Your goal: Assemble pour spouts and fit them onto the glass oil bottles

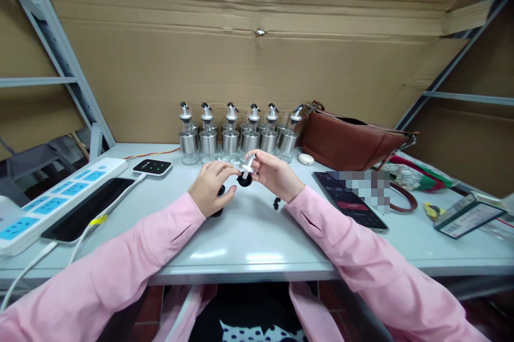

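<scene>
A silver pourer spout [249, 162] with a black stopper base [244, 179] is held above the table, tilted, in the fingers of my right hand [277, 173]. My left hand [212, 188] reaches in from the other side with its fingers stretched out and its thumb apart; the index fingertip is at the pourer's collar. Black round parts [219, 211] lie on the table beneath my left hand, partly hidden by it. Small black pieces [277, 203] rest beside my right wrist.
Several glass-and-steel oil bottles [230, 142] with pourers stand at the back by the cardboard. A brown handbag [353, 136], a white round case [305, 159], a phone [345, 200] and a small box [466, 216] are right. Left are a power strip [66, 192], dark phone [90, 208] and hotspot-like device [152, 167].
</scene>
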Available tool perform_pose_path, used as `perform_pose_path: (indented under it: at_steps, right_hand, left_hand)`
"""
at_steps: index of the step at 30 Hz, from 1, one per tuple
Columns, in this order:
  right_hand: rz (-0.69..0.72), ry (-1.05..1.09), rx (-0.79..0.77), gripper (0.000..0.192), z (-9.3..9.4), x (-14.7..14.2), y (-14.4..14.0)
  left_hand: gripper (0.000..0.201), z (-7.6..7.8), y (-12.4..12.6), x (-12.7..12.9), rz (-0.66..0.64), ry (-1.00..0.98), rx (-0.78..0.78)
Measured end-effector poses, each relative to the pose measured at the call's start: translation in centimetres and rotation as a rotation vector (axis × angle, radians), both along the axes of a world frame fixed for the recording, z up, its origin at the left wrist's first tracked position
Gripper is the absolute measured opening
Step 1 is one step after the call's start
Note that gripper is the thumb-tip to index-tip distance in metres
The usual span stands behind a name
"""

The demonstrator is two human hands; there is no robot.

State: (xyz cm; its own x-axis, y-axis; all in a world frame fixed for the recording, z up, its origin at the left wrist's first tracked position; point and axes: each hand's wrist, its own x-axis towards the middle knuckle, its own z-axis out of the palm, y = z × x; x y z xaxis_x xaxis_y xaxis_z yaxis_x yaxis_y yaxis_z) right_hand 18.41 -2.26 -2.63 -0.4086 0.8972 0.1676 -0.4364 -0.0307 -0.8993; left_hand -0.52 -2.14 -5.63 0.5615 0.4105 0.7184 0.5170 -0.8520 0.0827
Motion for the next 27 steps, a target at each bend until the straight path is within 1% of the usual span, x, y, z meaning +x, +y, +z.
perform_pose_path:
  at_steps: [5,11,17,21,27]
  right_hand:
    - [-0.053,0.024,-0.013,0.02,0.09,0.32,0.09]
    - [-0.004,-0.033,0.015,0.021,0.09,0.13,-0.13]
    - [-0.046,-0.062,0.083,0.022,-0.04,-0.07,-0.19]
    - [-0.054,-0.076,0.09,0.022,0.0,-0.16,-0.35]
    - [-0.033,-0.053,0.101,0.02,0.04,-0.25,-0.51]
  left_hand:
    - [0.017,0.45,-0.36,-0.03,-0.024,-0.023,0.058]
    - [0.019,0.21,0.01,-0.08,0.03,0.017,-0.06]
    - [0.016,0.0,0.13,-0.04,0.103,0.101,-0.175]
    - [0.013,-0.02,0.08,0.07,0.091,0.114,-0.201]
    - [0.012,-0.08,0.17,0.06,0.103,0.075,-0.217]
